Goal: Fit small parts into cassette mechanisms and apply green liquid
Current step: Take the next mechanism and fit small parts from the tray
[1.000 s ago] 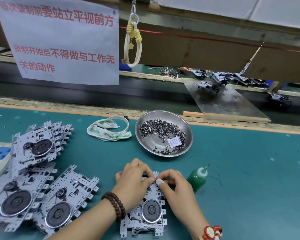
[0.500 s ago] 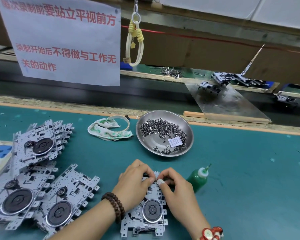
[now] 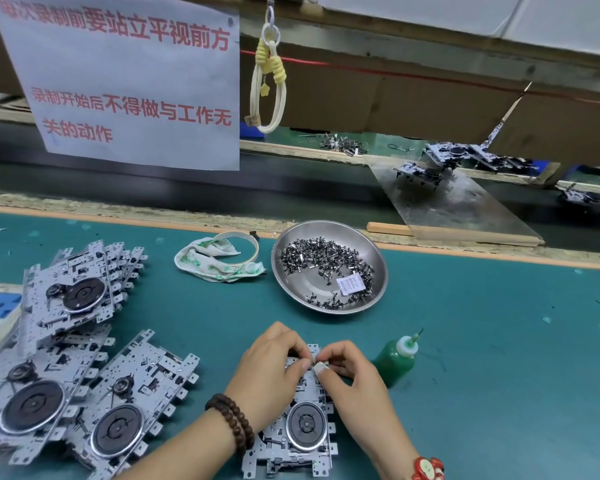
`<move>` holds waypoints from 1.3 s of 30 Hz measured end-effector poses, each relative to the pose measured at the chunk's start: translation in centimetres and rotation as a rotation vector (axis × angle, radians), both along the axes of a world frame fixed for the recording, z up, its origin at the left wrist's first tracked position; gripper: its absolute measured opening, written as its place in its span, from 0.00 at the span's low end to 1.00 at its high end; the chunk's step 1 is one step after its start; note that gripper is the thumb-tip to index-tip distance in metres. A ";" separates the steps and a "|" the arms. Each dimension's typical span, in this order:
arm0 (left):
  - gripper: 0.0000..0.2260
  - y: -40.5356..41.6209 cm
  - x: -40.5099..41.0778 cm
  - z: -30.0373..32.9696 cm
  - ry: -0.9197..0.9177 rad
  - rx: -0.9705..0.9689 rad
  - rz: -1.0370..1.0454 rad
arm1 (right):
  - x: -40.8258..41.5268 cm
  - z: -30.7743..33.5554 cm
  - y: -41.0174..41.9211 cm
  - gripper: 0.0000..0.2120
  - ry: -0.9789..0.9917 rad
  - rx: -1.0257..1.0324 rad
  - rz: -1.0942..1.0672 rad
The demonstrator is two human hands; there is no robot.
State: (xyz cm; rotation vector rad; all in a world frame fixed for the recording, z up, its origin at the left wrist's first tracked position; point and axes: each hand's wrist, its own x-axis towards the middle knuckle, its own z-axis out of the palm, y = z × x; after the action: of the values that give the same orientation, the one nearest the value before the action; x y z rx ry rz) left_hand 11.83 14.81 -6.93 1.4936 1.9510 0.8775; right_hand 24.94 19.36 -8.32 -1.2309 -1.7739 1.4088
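A metal cassette mechanism [image 3: 300, 434] with a dark flywheel lies on the green mat in front of me. My left hand [image 3: 269, 370] and my right hand [image 3: 352, 374] meet over its far end with curled fingers, fingertips pressed together on the mechanism; any small part between them is hidden. A green liquid bottle [image 3: 395, 360] with a white nozzle lies tilted just right of my right hand. A steel bowl [image 3: 291, 251] of small dark parts stands beyond the hands.
Several more cassette mechanisms [image 3: 66, 375] are piled at the left. A stained cloth and tape ring [image 3: 219, 259] lie left of the bowl. A conveyor belt [image 3: 291, 199] runs behind the mat, with a paper sign [image 3: 125, 81] hanging above.
Both hands stay at the far end of the mechanism, fingertips working close together. The view has shifted slightly; nothing else moved.
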 end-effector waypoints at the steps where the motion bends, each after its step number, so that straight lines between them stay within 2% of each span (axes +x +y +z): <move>1: 0.08 -0.1 0.1 0.0 0.001 0.003 0.002 | 0.0 0.0 0.0 0.08 0.004 -0.006 -0.001; 16: 0.13 -0.6 0.5 -0.3 -0.010 0.030 0.024 | -0.4 -0.5 -0.4 0.10 0.116 -0.093 -0.076; 34: 0.09 -1.0 0.3 -2.0 0.009 0.251 0.005 | -1.7 0.1 0.3 0.14 0.127 -0.154 -0.142; 39: 0.09 -0.9 0.2 -2.3 0.088 0.296 -0.015 | -2.2 0.1 0.3 0.14 0.125 -0.155 -0.170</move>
State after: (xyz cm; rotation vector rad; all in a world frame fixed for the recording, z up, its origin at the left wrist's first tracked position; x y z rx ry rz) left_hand 11.99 13.96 -9.25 1.7361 1.9320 1.1525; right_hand 22.74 19.62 -8.21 -1.3093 -1.4639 1.5106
